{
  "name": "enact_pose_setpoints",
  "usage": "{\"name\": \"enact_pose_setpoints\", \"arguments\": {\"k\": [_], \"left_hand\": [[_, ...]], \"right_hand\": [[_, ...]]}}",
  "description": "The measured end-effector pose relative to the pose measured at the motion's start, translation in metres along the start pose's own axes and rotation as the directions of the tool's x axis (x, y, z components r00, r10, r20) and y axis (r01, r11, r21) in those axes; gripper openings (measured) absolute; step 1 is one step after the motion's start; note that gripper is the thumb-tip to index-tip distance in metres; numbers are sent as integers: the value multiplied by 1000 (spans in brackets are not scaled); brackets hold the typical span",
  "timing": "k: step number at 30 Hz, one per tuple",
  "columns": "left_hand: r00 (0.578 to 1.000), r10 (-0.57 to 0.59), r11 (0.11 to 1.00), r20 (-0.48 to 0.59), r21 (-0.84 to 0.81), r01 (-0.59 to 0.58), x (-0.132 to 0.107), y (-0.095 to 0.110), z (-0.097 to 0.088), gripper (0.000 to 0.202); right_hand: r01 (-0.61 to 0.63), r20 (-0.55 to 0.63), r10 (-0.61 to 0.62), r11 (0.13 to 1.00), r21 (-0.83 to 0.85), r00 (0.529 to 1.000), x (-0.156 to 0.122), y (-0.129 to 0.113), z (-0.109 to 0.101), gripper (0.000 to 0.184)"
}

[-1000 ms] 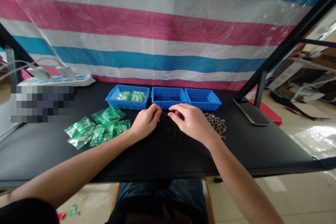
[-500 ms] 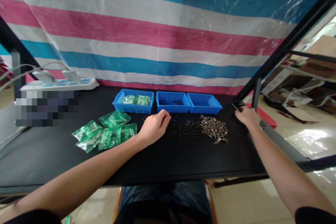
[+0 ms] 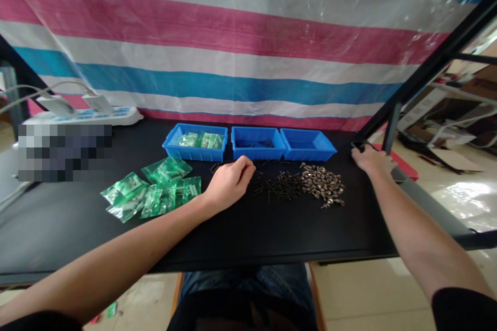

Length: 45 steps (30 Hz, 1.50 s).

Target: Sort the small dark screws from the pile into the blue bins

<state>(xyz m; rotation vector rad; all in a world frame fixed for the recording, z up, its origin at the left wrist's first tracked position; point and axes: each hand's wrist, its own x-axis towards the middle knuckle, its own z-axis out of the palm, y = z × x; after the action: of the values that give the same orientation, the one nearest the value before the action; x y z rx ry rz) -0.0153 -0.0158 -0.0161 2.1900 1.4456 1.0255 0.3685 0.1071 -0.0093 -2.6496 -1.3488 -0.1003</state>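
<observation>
My left hand [image 3: 230, 182] rests on the black table in front of the blue trays, its fingers curled closed; what they hold, if anything, is hidden. Just right of it lie a scatter of thin black screws [image 3: 280, 186] and a heap of shiny metal fasteners [image 3: 322, 184]. To its left are several small green plastic packets [image 3: 171, 196]. At the table's far right corner, my right hand [image 3: 373, 162] is closed around the edge of a dark flat object [image 3: 362, 146], mostly covered by the hand.
Three blue trays stand in a row: the left tray [image 3: 198, 154] contains green packets, the middle tray [image 3: 259, 153] some dark screws, and the right tray [image 3: 310, 154] sits beside them. A white power strip [image 3: 126, 116] lies back left. A black frame post [image 3: 392, 126] rises near my right hand.
The view has tilted down slightly, so the striped sheet and trays sit higher in the picture. Both hands stay at about the same places on the table.
</observation>
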Motion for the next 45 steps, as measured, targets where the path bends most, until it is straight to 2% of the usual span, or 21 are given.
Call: {"name": "enact_pose_setpoints", "arguments": {"k": [4, 7, 12, 15, 19, 25, 28, 30, 31, 33, 35, 37, 38, 40, 41, 42, 44, 45], "left_hand": [[1000, 3, 1000, -4, -3, -3, 0, -1, 1, 16], [1000, 1, 1000, -10, -2, -2, 1, -1, 2, 17], [1000, -16, 1000, -22, -3, 16, 2, 0, 2, 17], [1000, -23, 1000, -21, -8, 23, 3, 1, 1, 18], [999, -26, 999, -22, -19, 26, 3, 1, 1, 18], [999, -32, 999, -20, -25, 32, 3, 1, 1, 19], [999, -30, 999, -20, -17, 30, 2, 1, 0, 19], [999, -25, 1000, -30, -6, 25, 1, 1, 0, 19], [999, -24, 1000, -37, -2, 24, 2, 0, 0, 18], [998, -24, 1000, -60, -1, 24, 2, 0, 0, 18], [994, -30, 1000, -102, -8, 29, 5, 1, 0, 19], [985, -34, 999, -169, -10, 33, 7, 4, -2, 20], [978, -29, 1000, -207, -9, 28, 9, 7, -2, 21], [960, -20, 1000, -280, -9, 19, 10, 12, -4, 20], [953, -13, 1000, -302, -12, 10, 11, 15, -4, 20], [950, -3, 1000, -313, -13, -1, 11, 17, -4, 20], [949, 15, 1000, -314, -13, -20, 12, 18, -4, 19], [951, 19, 1000, -309, -14, -24, 13, 18, -5, 19]], "right_hand": [[71, -24, -69, 994, 79, 997, 5, 7, 3, 73], [77, -59, -71, 992, 101, 996, 11, 9, 5, 83], [82, -127, -67, 990, 115, 990, 15, 7, 10, 78], [95, -107, -85, 991, 91, 991, 11, 6, 11, 78], [4, -112, 0, 999, 38, 994, 6, 1, 9, 73], [-4, -112, 8, 999, 32, 994, 5, -3, 9, 69], [38, -113, -30, 997, 66, 993, 4, 2, 6, 71], [111, -190, -84, 985, 136, 978, 3, 5, -2, 74], [150, -273, -99, 973, 173, 957, 1, 6, -7, 73], [205, -470, -73, 950, 236, 880, -6, 2, -18, 60], [346, -551, -159, 903, 253, 819, -24, -11, -29, 47], [593, -553, -396, 770, 234, 733, -55, -33, -35, 41], [706, -548, -510, 671, 229, 663, -74, -46, -36, 40], [888, -531, -717, 419, 190, 452, -118, -73, -37, 40], [940, -513, -788, 300, 162, 340, -139, -86, -38, 41], [968, -501, -829, 207, 141, 250, -158, -97, -38, 40], [990, -466, -877, 70, 119, 118, -186, -111, -40, 32], [994, -452, -888, 38, 103, 81, -195, -115, -40, 28]]}}
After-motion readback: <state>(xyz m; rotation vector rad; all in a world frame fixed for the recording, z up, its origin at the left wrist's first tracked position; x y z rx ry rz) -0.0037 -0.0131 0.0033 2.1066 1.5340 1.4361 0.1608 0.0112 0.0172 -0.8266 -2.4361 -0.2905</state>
